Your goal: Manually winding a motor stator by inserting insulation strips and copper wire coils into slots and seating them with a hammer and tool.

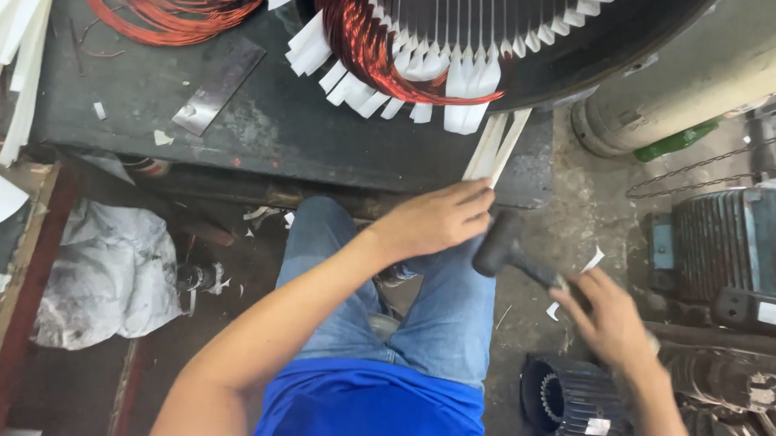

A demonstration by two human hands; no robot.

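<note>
1. The landmark is the big round motor core at the top of the view, with white paper strips fanning out of its slots and a bundle of copper wire looped around its near edge.
2. The core rests on a dark workbench.
3. Two pale flat sticks slant down from the underside of the core to the bench edge.
4. The left hand is just below the core, with its fingers curled and the fingertips touching the lower ends of the sticks.
5. The right hand is below and to the right of the core, closed around the handle of a black mallet.
6. The mallet head sits just beside the left hand, a little under the sticks; the right hand is blurred.
7. Left of the core, a second coil of copper wire and a flat metal strip lie on the bench.
8. Well below the core, a black finned motor housing stands on the floor by the right forearm.
</note>
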